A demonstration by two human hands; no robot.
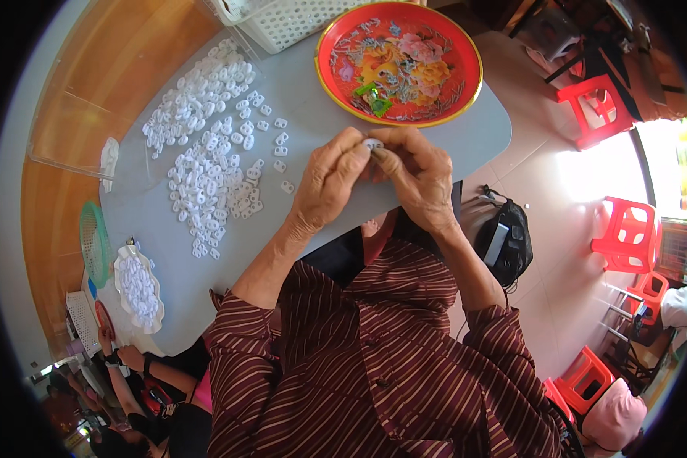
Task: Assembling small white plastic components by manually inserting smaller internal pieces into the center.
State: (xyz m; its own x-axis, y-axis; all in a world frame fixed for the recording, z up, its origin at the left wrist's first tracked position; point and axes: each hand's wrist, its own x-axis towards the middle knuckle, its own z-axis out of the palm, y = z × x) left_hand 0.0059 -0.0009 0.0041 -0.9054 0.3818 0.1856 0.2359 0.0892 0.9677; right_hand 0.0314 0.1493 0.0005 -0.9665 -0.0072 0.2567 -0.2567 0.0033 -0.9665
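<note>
A loose shirt [343, 366] lay closest, its dark maroon cloth crossed by thin pale slanting stripes and creased at the sleeves. Above its front, at the near edge of the table [290, 91], the left hand [324, 183] and right hand [420, 179] met, fingers bent and thumbs drawn together, both pinching one small white piece [372, 143]. Its visible part was smooth, rounded and glossy, with a dark spot; the fingers covered the rest.

The table was matte grey, its right corners rounded. Toward its far right corner stood a round red tray [472, 69] with a gold rim and a floral print, scattered with slender grey bits [393, 76] and holding a translucent green clip [374, 99]. At the far edge sat a white basket [294, 29] with perforated walls. Left of the hands spread a loose heap [206, 179] of hard, shiny white ovals, many with two holes. Near the left edge, a scalloped white dish [150, 328] held more small white parts [137, 290].
</note>
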